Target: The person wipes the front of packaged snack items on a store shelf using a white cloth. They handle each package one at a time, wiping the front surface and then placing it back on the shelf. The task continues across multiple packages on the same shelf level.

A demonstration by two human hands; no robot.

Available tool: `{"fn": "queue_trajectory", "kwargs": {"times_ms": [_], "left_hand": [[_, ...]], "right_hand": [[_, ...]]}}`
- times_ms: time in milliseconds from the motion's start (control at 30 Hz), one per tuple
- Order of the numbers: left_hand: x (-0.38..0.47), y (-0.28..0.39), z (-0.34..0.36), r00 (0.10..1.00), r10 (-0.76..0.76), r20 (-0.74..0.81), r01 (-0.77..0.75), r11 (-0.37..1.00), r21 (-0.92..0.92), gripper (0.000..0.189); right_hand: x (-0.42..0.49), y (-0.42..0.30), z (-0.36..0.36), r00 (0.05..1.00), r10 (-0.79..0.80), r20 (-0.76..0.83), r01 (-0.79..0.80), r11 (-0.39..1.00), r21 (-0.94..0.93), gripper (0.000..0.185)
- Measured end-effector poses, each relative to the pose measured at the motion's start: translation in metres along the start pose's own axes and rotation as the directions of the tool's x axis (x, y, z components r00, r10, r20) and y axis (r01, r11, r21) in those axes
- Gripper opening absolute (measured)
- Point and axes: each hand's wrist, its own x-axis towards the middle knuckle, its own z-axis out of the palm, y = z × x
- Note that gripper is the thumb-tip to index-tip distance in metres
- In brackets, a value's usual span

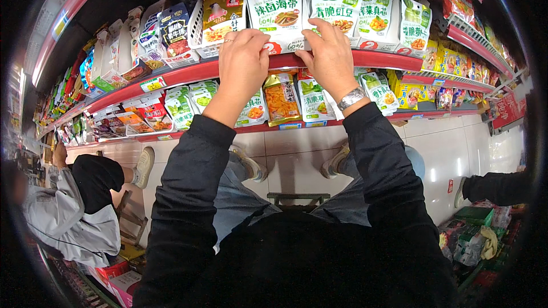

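Both hands rest at the front of a display box [284, 47] of green-and-white snack pouches on the upper shelf. My left hand [245, 62] lies over the box's front edge, fingers bent, below a seaweed pouch [274, 2] and a gold pouch [223, 10]. With fingers and thumb apart, my right hand [329, 55] touches the front near a green bean pouch [333, 0]; whether it grips the edge is unclear. A silver bracelet [352, 97] is on that wrist. More green pouches [374, 13] stand to the right.
The red shelf edge [184, 72] curves across the view. Pouches [282, 98] fill a lower shelf. At the left a person [72, 218] sits on a wooden stool [130, 218]; another person's leg [496, 188] shows at the right, near packaged goods [466, 239] on the floor.
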Motion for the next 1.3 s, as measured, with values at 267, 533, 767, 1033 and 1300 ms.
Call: {"fn": "queue_trajectory", "kwargs": {"times_ms": [267,533,767,1033,1300], "left_hand": [[0.011,-0.009,0.014,0.996,0.040,0.077,-0.051,0.988,0.144,0.016],[0.015,-0.013,0.015,0.990,0.064,0.123,-0.094,0.962,0.256,0.012],[0.021,-0.009,0.017,0.973,0.118,0.199,-0.177,0.934,0.311,0.005],[0.026,-0.009,0.006,0.944,0.137,0.299,-0.222,0.936,0.274,0.005],[0.105,-0.019,-0.017,0.981,0.167,0.102,-0.178,0.978,0.108,0.031]], "right_hand": [[-0.005,0.006,0.004,0.999,-0.009,-0.043,0.009,1.000,-0.005,0.039],[-0.050,-0.011,-0.037,0.997,0.052,0.055,-0.060,0.985,0.160,0.044],[-0.105,-0.023,-0.069,0.964,0.112,0.239,-0.180,0.942,0.285,0.045],[-0.136,-0.020,-0.072,0.927,0.211,0.310,-0.320,0.876,0.362,0.042],[-0.139,-0.010,-0.070,0.916,0.250,0.313,-0.366,0.840,0.401,0.041]]}}
